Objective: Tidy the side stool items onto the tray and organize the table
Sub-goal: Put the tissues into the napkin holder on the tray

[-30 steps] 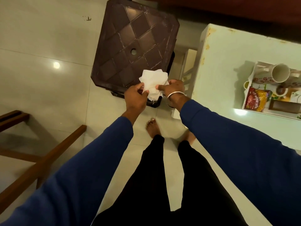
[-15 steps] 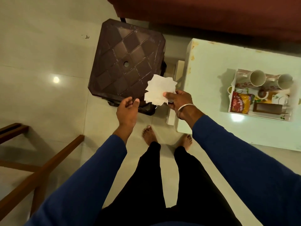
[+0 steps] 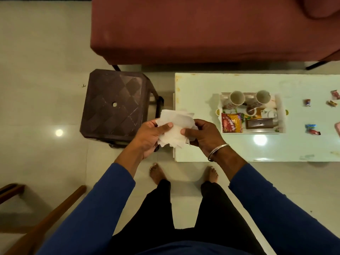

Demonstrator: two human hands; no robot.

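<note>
Both hands hold white paper napkins (image 3: 175,128) in the air between the stool and the table. My left hand (image 3: 150,137) grips their left side with the thumb on top. My right hand (image 3: 203,134) pinches the right side. The dark brown plastic stool (image 3: 112,105) stands to the left, its top bare. On the pale glass table (image 3: 202,85) to the right sits a white tray (image 3: 281,115) holding two mugs (image 3: 237,98), a red and yellow snack packet (image 3: 231,122), a small bowl with a spoon and a dark box.
Several wrapped sweets (image 3: 312,129) lie on the table right of the tray. A maroon sofa (image 3: 202,28) runs along the far side. A wooden chair frame (image 3: 42,223) stands at the lower left. My bare feet are on the tiled floor below my hands.
My left hand, which had let go of the napkins half a second ago, grips them again. The view has swung right and back, bringing more of the table and sofa into sight.
</note>
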